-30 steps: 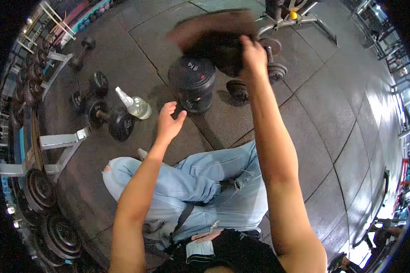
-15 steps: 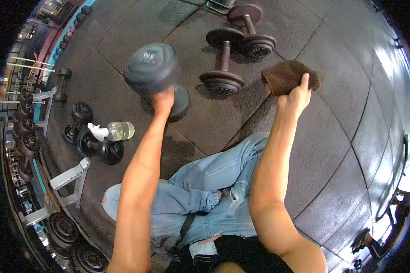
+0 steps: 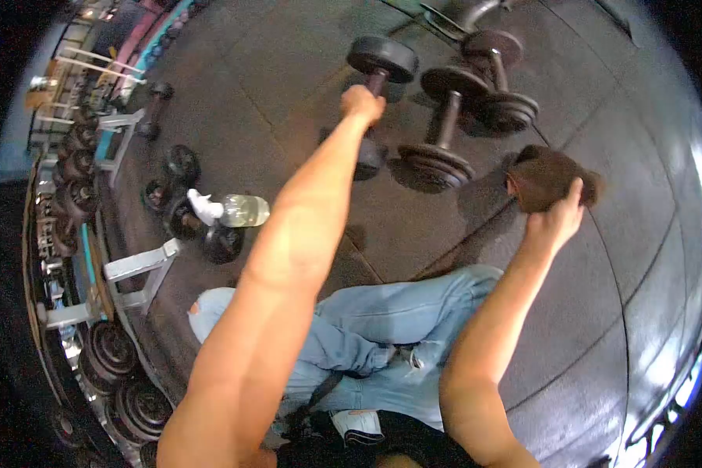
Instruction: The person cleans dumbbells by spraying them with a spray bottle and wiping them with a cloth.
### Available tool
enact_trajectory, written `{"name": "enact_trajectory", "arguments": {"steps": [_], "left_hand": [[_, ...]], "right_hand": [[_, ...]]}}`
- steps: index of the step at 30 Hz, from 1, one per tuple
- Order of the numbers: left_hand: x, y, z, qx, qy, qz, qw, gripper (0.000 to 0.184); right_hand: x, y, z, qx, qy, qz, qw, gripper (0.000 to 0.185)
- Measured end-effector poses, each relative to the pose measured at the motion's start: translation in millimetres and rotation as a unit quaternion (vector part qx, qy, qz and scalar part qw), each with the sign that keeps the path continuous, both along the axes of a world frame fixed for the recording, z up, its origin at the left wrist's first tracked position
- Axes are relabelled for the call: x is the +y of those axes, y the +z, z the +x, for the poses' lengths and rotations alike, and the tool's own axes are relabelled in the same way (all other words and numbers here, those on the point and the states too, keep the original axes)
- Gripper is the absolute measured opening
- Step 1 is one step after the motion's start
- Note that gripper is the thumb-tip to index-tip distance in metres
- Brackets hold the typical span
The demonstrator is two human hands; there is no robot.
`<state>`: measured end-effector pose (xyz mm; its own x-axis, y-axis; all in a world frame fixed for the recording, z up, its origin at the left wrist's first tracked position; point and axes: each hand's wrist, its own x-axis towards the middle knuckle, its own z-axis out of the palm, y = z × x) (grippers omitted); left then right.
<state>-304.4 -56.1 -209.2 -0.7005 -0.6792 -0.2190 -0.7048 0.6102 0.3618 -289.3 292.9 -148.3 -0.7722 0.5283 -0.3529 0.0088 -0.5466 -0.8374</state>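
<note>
At the upper centre of the frame, the left hand (image 3: 363,105) wraps the handle (image 3: 377,81) of a round-headed dumbbell (image 3: 382,58), probably heavy, rigid and best held there, while at right the right hand (image 3: 556,221) grasps a soft-looking brown cloth (image 3: 550,179), and a spray bottle (image 3: 231,210) left of centre contains pale liquid (image 3: 249,211).

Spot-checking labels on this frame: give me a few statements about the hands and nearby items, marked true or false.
1. The left hand grips a dumbbell by its handle. True.
2. The right hand is empty. False: the right hand holds a brown cloth.
3. The spray bottle is to the right of the brown cloth. False: the spray bottle is to its left.
4. The person wears light-blue jeans. True.
</note>
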Motion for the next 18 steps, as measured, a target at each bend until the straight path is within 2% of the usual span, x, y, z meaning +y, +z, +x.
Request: {"name": "enact_trajectory", "arguments": {"steps": [1,2,3,4,7,9,10,14,16,17,18], "left_hand": [[-0.5,-0.8,-4.1,-0.007,0.011,-0.007,1.0,0.049],[-5.1,0.0,-9.7,-0.021,0.048,0.079,0.995,0.051],[-13.2,2.6,-16.8,-0.068,-0.019,0.084,0.994,0.053],[-10.2,-2.7,-22.9,0.005,-0.107,-0.107,0.988,0.057],[13.8,74.5,-33.4,0.045,-0.145,-0.044,0.987,0.059],[22.8,112.3,-39.0,0.083,-0.215,-0.086,0.969,0.058],[36.1,137.5,-17.9,0.133,-0.203,-0.051,0.969,0.056],[61.3,182.7,114.8,0.271,-0.256,-0.026,0.927,0.044],[41.9,191.1,191.0,0.263,-0.276,0.016,0.924,0.045],[28.3,213.1,230.2,0.218,-0.226,0.084,0.946,0.041],[-0.4,208.7,265.3,0.222,-0.162,0.107,0.956,0.039]], "right_hand": [[3.8,-4.4,-0.5,0.028,0.023,-0.01,0.999,0.051],[4.5,-1.9,-0.3,0.006,0.026,0.006,1.0,0.049],[1.9,0.2,0.8,0.024,0.032,-0.01,0.999,0.046],[0.9,-2.5,0.1,0.032,0.041,-0.013,0.999,0.045],[-4.9,-7.3,-2.2,0.038,0.079,-0.016,0.996,0.044],[-9.3,-15.2,-5.7,0.059,0.089,0.005,0.994,0.045],[-16.1,-3.6,-0.9,0.02,0.077,0.031,0.996,0.047],[-12.2,-13.9,-3.3,0.045,0.115,0.009,0.992,0.045],[-7.9,-22.3,-6.8,0.062,0.128,0.019,0.99,0.044],[-3.5,-28.5,-9.7,0.077,0.129,0.029,0.988,0.044],[-0.3,-34.5,-13.0,0.081,0.131,0.034,0.988,0.044]]}}
